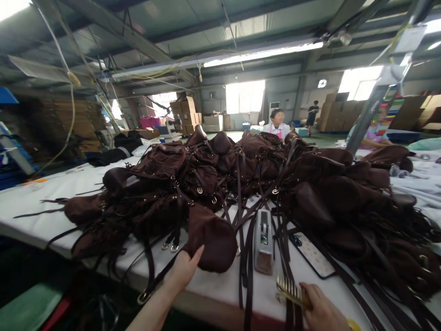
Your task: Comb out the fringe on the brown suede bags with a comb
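Observation:
My left hand (183,269) grips the lower edge of a dark brown suede bag (210,239) at the near edge of the white table (41,202). Its thumb lies against the bag's rounded bottom. My right hand (319,308) is closed around the handle of a gold-toothed comb (289,290), held low at the table's front edge over several brown straps (248,257). A large heap of the same brown fringed bags (241,174) covers the table behind both hands.
A grey tape dispenser (263,241) stands between the straps. A phone in a patterned case (312,255) lies to its right. Two people sit across the table, and a third stands far back by stacked cartons (184,110). A metal post (375,99) rises at right.

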`<action>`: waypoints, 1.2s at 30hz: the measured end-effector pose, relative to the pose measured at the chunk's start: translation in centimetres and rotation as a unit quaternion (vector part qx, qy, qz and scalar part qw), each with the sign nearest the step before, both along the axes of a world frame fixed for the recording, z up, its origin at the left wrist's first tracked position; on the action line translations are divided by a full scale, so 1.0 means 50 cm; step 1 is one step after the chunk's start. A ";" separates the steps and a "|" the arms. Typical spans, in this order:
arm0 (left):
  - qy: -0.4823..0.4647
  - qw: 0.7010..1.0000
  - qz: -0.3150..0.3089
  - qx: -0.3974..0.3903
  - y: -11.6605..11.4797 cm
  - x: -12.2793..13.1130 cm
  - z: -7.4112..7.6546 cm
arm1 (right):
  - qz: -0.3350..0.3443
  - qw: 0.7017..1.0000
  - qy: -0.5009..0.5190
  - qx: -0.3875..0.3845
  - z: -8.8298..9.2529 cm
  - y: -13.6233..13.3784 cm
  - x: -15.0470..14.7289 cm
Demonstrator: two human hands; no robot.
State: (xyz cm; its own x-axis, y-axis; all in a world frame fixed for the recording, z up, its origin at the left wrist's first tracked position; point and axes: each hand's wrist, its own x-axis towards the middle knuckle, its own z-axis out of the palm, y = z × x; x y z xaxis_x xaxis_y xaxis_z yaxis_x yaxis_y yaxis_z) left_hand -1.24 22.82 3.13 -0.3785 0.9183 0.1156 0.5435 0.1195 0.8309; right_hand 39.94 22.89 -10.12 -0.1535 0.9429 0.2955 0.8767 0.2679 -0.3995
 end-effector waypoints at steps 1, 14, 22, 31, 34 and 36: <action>0.021 1.000 -0.008 -0.001 -0.052 -0.012 0.004 | 0.002 1.000 -0.021 -0.002 0.007 -0.002 0.000; 0.359 0.851 -0.225 -0.310 -0.483 0.044 0.051 | 0.106 0.990 0.089 -0.034 0.186 -0.083 -0.118; 0.372 0.801 -0.359 -0.300 -0.536 0.138 -0.030 | 0.359 0.874 0.135 -0.300 0.222 -0.178 -0.321; 0.172 0.935 -0.226 -0.212 -0.544 0.162 -0.118 | 0.414 0.871 -0.018 -0.266 0.208 -0.188 -0.396; 0.118 0.962 -0.178 -0.173 -0.542 0.179 -0.143 | 0.407 0.873 -0.039 -0.266 0.194 -0.202 -0.408; 0.097 0.968 -0.176 -0.151 -0.536 0.190 -0.150 | 0.393 0.868 -0.039 -0.300 0.176 -0.213 -0.414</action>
